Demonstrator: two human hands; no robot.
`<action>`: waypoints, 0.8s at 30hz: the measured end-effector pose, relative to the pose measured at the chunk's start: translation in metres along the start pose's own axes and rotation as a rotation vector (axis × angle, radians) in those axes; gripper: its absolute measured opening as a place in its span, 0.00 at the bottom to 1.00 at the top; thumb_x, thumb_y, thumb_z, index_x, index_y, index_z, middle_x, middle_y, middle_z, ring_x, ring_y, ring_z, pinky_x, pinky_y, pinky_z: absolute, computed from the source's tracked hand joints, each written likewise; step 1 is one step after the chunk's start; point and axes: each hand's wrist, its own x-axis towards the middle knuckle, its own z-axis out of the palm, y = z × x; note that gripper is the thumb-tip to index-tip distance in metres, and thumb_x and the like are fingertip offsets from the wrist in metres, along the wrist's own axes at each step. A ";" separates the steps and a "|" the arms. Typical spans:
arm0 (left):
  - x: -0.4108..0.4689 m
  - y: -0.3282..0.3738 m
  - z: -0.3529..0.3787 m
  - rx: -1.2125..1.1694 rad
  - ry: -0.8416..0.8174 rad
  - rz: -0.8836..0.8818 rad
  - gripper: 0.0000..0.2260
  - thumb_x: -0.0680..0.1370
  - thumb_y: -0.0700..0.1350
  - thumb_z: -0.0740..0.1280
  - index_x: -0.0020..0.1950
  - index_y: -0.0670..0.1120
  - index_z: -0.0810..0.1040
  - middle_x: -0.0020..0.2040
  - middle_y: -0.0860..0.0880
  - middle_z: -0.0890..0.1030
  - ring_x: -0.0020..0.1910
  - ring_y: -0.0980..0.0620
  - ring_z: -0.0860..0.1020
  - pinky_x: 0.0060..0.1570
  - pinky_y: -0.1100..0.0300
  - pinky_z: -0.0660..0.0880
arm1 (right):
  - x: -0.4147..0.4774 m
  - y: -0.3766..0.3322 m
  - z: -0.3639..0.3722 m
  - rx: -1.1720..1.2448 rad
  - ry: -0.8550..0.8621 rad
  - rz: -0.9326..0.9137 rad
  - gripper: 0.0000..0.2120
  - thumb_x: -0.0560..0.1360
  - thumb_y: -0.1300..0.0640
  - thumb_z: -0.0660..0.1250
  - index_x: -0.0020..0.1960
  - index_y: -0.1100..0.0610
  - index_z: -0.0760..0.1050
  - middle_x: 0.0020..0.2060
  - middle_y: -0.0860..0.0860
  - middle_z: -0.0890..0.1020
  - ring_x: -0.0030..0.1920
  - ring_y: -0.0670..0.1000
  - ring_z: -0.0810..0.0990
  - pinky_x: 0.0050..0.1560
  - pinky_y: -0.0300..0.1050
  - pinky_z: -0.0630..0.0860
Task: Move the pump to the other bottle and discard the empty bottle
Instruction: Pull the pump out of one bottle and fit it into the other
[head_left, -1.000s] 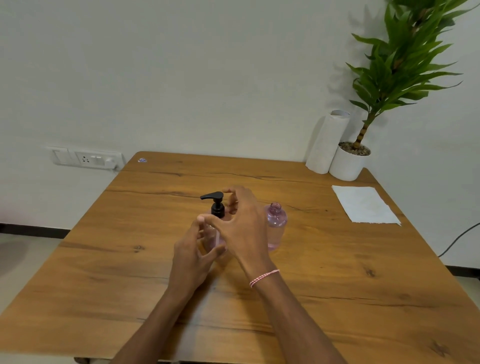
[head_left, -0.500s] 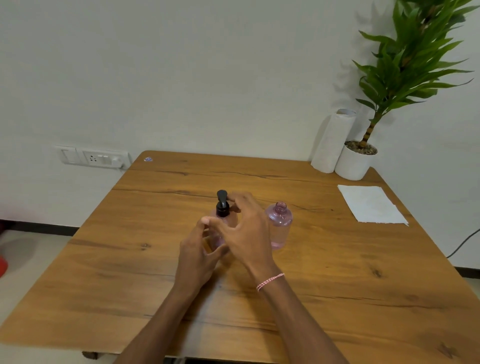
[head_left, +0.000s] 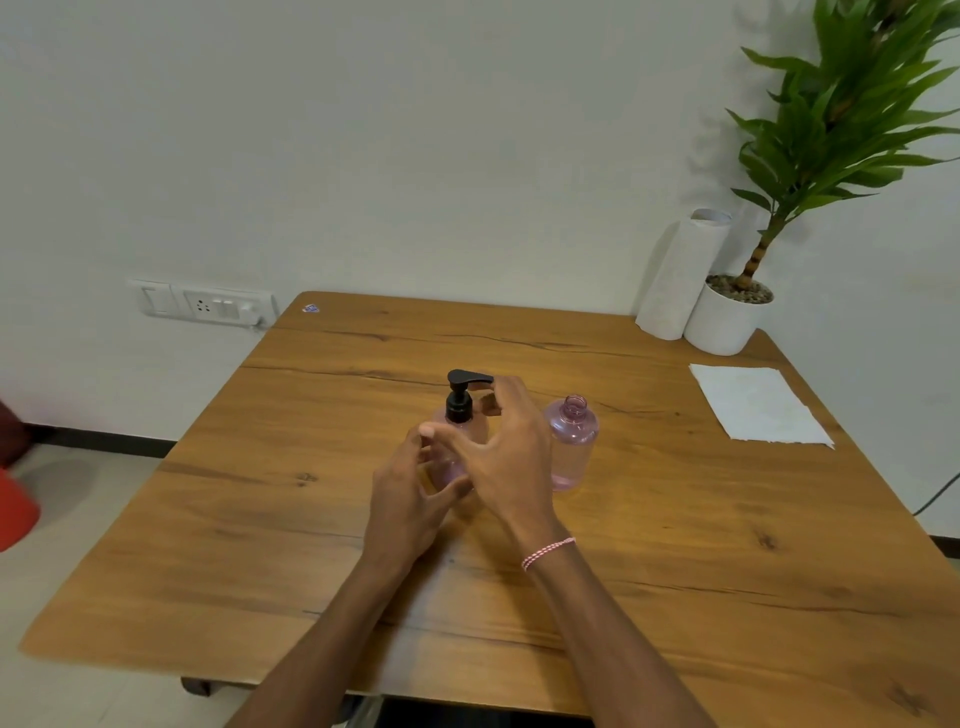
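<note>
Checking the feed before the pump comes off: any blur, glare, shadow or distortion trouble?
Head view: soft, even light, no glare on the table; faint plant shadow on the wall; wide-angle bending toward the edges; pump, left hand and right hand reasonably sharp, though they cover most of the left bottle.

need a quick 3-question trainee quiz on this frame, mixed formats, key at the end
1. True or false: the black pump sits on the bottle nearer the paper sheet.
2. Multiple choice: the left hand A) holds the body of the pump bottle B) hangs idle C) is out of view.
3. Fill in: the open-necked bottle stands to the ____ of the pump bottle.
Key: 1 false; 2 A; 3 right.
</note>
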 end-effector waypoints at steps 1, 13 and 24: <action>0.000 0.000 0.000 -0.007 0.001 0.002 0.29 0.70 0.55 0.78 0.69 0.51 0.74 0.59 0.53 0.85 0.56 0.60 0.83 0.55 0.59 0.82 | 0.002 -0.002 0.002 -0.004 0.033 0.013 0.23 0.68 0.42 0.82 0.53 0.53 0.78 0.48 0.46 0.81 0.48 0.46 0.78 0.48 0.37 0.75; -0.001 0.005 -0.001 -0.053 -0.002 0.007 0.29 0.71 0.59 0.77 0.68 0.53 0.74 0.59 0.54 0.85 0.58 0.57 0.83 0.56 0.59 0.82 | -0.003 -0.004 -0.004 -0.010 -0.029 -0.032 0.23 0.74 0.44 0.79 0.65 0.51 0.82 0.50 0.36 0.81 0.54 0.46 0.79 0.57 0.43 0.78; 0.000 0.000 -0.001 -0.079 -0.018 -0.007 0.39 0.66 0.73 0.74 0.71 0.53 0.74 0.60 0.58 0.84 0.58 0.62 0.82 0.55 0.61 0.82 | -0.005 0.004 -0.004 0.062 -0.027 0.011 0.19 0.78 0.55 0.77 0.67 0.46 0.82 0.48 0.39 0.82 0.54 0.48 0.81 0.58 0.45 0.78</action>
